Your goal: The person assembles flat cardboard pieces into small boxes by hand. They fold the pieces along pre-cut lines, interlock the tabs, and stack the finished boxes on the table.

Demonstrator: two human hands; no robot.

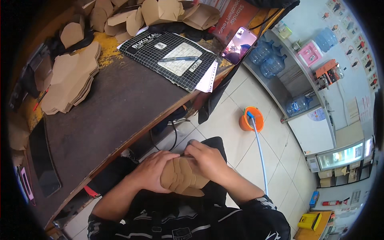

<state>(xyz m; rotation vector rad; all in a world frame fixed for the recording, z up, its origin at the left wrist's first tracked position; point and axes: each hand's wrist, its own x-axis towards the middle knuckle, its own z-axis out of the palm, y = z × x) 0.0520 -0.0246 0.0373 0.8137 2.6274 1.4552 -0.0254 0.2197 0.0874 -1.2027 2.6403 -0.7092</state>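
Here, layered cardboard [182, 177] is gripped between left hand [155, 170] and right hand [205, 161].
Both are half closed, beside the counter [116, 108] edge.

Table [112, 116] and tiled floor [226, 120], seen from above.
We see a dark brown tabletop with worn yellow patches; on it lie a stack of flat cardboard sheets [72, 78] at left and a black checked notebook [148, 66] farther right. Folded cardboard boxes [160, 12] crowd the far edge, and a phone [239, 45] sits by the right edge. On the pale floor we find an orange bucket [244, 121].
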